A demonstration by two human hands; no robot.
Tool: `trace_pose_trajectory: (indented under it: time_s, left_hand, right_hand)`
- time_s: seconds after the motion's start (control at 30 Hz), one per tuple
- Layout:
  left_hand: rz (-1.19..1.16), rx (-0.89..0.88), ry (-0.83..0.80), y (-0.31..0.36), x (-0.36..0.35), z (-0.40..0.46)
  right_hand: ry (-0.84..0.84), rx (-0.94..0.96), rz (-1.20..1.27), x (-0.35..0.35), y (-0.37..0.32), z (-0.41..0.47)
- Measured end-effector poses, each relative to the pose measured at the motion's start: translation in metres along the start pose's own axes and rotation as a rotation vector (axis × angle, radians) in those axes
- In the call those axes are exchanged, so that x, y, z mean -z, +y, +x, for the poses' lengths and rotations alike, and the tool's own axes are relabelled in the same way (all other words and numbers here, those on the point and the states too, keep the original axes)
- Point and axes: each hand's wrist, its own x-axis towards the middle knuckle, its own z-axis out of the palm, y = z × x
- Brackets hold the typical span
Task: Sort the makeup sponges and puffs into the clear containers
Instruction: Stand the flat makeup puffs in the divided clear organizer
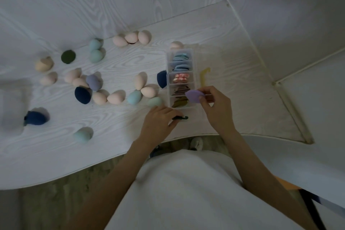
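A clear divided container [180, 78] stands on the white table, its compartments filled with flat puffs in blue, pink, brown and olive. My right hand [216, 106] pinches a lilac round puff [194, 96] just over the container's near right side. My left hand [158, 119] rests on the table at the container's near end and pinches a dark green puff [182, 118] lying there. Several egg-shaped sponges in pink, teal, navy and purple lie scattered to the left, such as a pink pair [143, 85] and a navy one [82, 95].
A yellow puff [204, 77] lies right of the container. A dark green round puff [68, 56] sits at the far left back. A navy sponge [162, 79] touches the container's left wall. The table's front edge [186, 137] runs close below my hands.
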Motion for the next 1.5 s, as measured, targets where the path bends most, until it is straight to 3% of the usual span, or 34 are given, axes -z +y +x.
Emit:
trace_pose_trajectory:
  time_s: [0.43,0.63,0.87,1.0,1.13,1.27,1.5]
  left_hand:
    - [0.231,-0.072,-0.099,0.006,-0.012,-0.007]
    - [0.176,-0.035,0.042,0.005,-0.014,-0.001]
    - [0.128,0.184,0.142,0.001,-0.014,0.015]
    - [0.226,0.134,0.053,0.002,-0.015,0.021]
    - [0.234,0.052,0.081,0.0,-0.013,0.018]
    - [0.262,0.019,0.09,0.0,-0.012,0.014]
    - [0.258,0.007,0.129,-0.001,-0.016,0.012]
  right_hand:
    - [0.033,-0.02,-0.023,0.004,0.0,-0.016]
    - [0.053,-0.015,-0.064,0.006,0.003,-0.018]
    - [0.094,-0.038,-0.081,0.007,0.003,-0.015]
    - [0.066,-0.001,-0.094,0.0,0.0,-0.005]
    - [0.04,0.134,-0.163,-0.011,-0.005,0.006]
    - [-0.015,0.196,-0.305,-0.026,0.002,0.01]
    - [-0.079,0.453,-0.869,-0.042,0.006,0.015]
